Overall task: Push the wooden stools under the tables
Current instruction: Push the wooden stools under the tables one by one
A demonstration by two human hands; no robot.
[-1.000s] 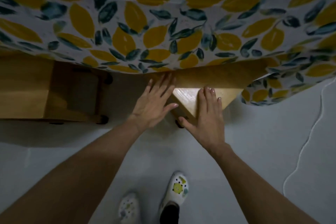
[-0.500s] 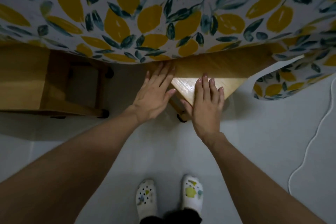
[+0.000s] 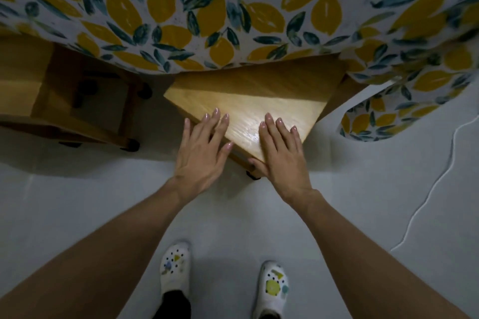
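A wooden stool stands at an angle, its far half under the table with the lemon-print cloth and its near corner sticking out toward me. My left hand lies flat with spread fingers on the stool's left edge. My right hand rests flat on the seat near the corner, its thumb wrapped over the near edge. A second wooden stool stands at the left, partly under the same cloth.
The cloth's corner hangs down at the right of the stool. A white cable snakes across the grey floor at the right. My two feet in white patterned shoes stand behind the stool.
The view has drawn back and more of the stool's seat shows outside the cloth. Both hands have stayed flat on the stool. My feet have come level, side by side.
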